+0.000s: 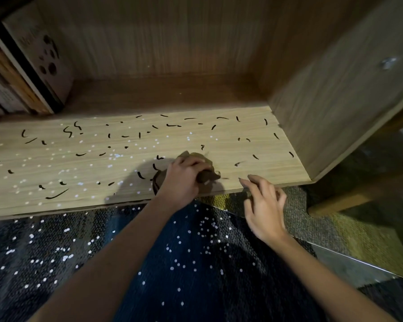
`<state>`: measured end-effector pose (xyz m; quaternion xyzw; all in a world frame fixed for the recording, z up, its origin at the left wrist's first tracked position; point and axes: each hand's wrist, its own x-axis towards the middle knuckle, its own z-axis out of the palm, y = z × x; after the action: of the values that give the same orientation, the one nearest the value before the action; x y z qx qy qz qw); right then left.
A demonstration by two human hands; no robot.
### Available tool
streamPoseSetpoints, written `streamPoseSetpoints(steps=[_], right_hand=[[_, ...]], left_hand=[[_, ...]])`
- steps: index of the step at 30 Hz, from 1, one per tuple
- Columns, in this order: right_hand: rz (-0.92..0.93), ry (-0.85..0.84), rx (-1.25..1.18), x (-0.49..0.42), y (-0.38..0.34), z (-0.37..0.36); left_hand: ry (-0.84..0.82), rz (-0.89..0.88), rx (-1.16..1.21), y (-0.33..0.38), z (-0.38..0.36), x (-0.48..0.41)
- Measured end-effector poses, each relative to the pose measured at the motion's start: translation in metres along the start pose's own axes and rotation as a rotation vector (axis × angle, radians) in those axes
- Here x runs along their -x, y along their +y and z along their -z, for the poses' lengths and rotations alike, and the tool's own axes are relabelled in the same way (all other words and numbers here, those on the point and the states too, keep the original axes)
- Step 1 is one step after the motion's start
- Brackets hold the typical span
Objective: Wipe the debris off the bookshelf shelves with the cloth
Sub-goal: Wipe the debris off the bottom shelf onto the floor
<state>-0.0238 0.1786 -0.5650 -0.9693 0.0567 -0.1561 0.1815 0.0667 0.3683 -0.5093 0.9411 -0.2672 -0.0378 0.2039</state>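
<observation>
Shelf (pixel 56 163) front edge runs across my view; the side wall (pixel 335 108) closes its right end.
Books (pixel 21 66) lean far left, and dark debris (pixel 56 194) litters the whole board. My left hand (pixel 182 180) grips the cloth (pixel 207 175) near the front edge. My right hand (pixel 263 205), fingers loose, holds nothing just beside it.

Books (pixel 36 56) (leaning, far left); sequinned fabric (pixel 196 263).

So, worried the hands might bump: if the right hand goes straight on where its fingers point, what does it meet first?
Probably the dark scrap on the shelf just ahead of the right hand, passing narrowly right of the cloth the left hand holds; depth is unclear.
</observation>
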Motion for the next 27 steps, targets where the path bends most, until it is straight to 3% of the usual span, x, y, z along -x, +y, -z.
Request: streamPoseSetpoints(steps=[2,6,8,11,13,16,20,22,25,27], right_hand=[[0.021,-0.024,0.031,0.002,0.001,0.0],[0.046,-0.038,0.06,0.005,0.002,0.002],[0.055,-0.042,0.071,0.006,0.003,0.003],[0.047,-0.055,0.081,0.007,0.001,0.004],[0.053,-0.063,0.097,0.008,0.0,0.004],[0.052,-0.081,0.114,0.008,0.0,0.006],[0.054,-0.109,0.136,0.008,0.001,0.009],[0.053,-0.125,0.137,0.007,0.0,0.01],[0.059,-0.142,0.14,0.007,0.001,0.013],[0.066,-0.146,0.131,0.007,0.002,0.014]], left_hand=[[-0.078,-0.028,-0.049,0.007,-0.007,0.003],[-0.105,-0.175,0.131,0.027,-0.017,0.041],[-0.004,-0.202,0.145,0.028,-0.015,0.049],[0.112,-0.043,0.05,0.021,-0.006,0.039],[0.003,-0.001,-0.001,0.018,-0.003,0.036],[-0.114,-0.12,0.086,0.02,0.0,0.046],[0.077,-0.086,0.089,0.017,0.001,0.039],[-0.059,-0.053,0.047,0.018,-0.001,0.034],[-0.294,-0.033,0.165,0.031,0.001,0.039],[-0.192,-0.058,0.226,0.039,0.008,0.041]])
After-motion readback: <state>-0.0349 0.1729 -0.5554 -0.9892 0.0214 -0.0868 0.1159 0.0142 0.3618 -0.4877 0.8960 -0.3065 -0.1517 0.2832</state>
